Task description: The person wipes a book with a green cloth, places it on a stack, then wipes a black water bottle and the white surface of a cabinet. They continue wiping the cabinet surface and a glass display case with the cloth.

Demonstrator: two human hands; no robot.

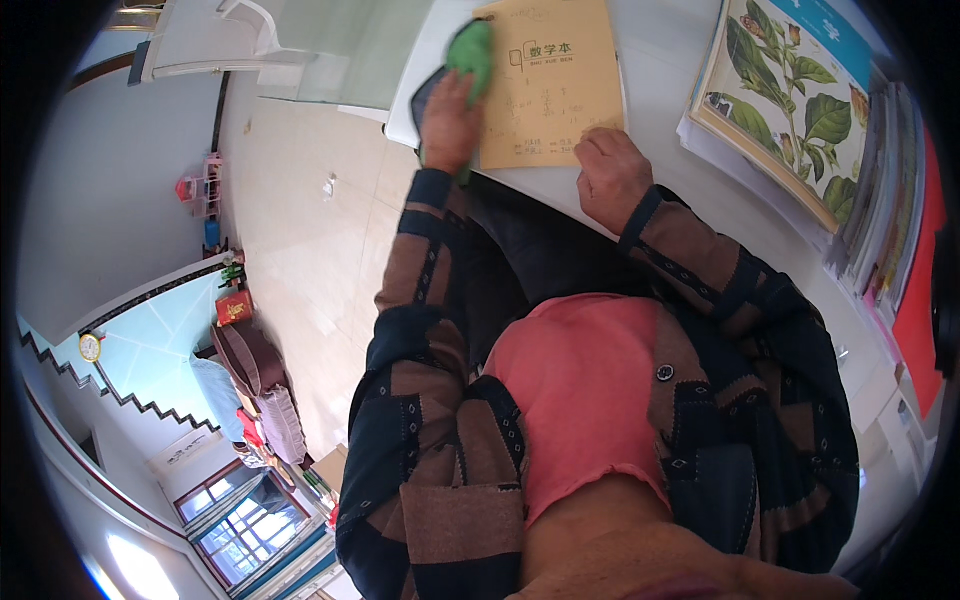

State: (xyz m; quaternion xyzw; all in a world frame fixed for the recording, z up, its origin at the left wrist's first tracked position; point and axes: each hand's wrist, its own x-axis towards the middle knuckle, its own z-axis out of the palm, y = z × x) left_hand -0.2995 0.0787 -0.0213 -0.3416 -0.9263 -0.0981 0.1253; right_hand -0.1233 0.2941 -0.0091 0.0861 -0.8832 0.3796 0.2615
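A tan paper exercise notebook with printed and handwritten marks on its cover lies on the white tabletop before me. At its left edge my left hand has its fingers on a bunched green cloth, which is blurred. Part of a dark flat item shows beneath that hand and cloth; I cannot tell what it is. My right hand is curled at the notebook's lower right corner, its fingers over the corner. The undersides of both hands are hidden.
To the right stand stacked books, the top one with a plant picture, beside a row of upright books and papers and a red folder. Tiled floor lies left of the table, with a brown sofa beyond.
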